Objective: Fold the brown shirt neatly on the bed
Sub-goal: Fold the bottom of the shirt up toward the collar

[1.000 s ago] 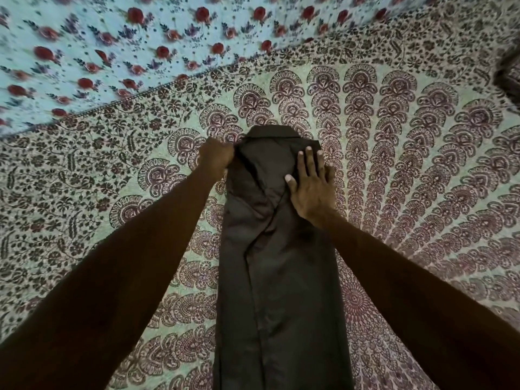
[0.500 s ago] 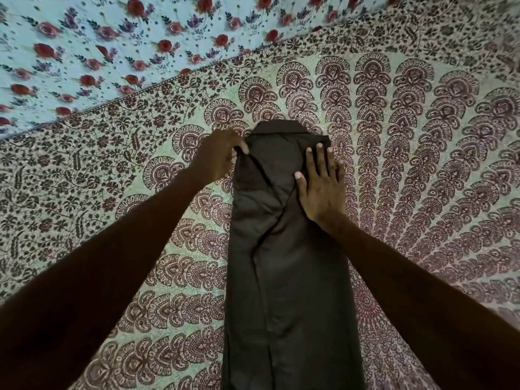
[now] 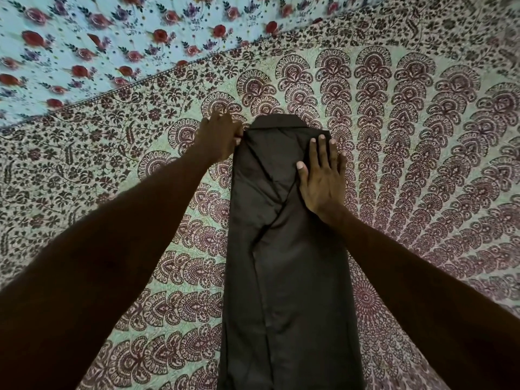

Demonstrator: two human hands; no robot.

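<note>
Brown shirt (image 3: 284,263), folded into a long narrow strip, lies lengthwise down the middle of the bed (image 3: 422,170) in the head-camera view. Its collar (image 3: 274,122) is at the far end and its lower end runs out of the bottom of the frame. The left hand (image 3: 218,139) is at the garment's upper left corner, just beside the collar, with its fingers curled in and pinching the edge of the cloth there. The right hand (image 3: 322,181) lies flat on the upper right part of the shirt, fingers straight and slightly spread, palm pressing the fabric down against the bed. A diagonal fold line crosses the cloth between the two hands, running down from the left shoulder area toward the middle of the strip. Both forearms reach in from the lower corners of the frame, one on each side of the garment. The shirt rests on a pale bedspread (image 3: 180,299) printed with maroon fan-shaped motifs. At the upper left, this cover meets a light blue floral sheet (image 3: 84,43) with red roses along a slanting edge.
</note>
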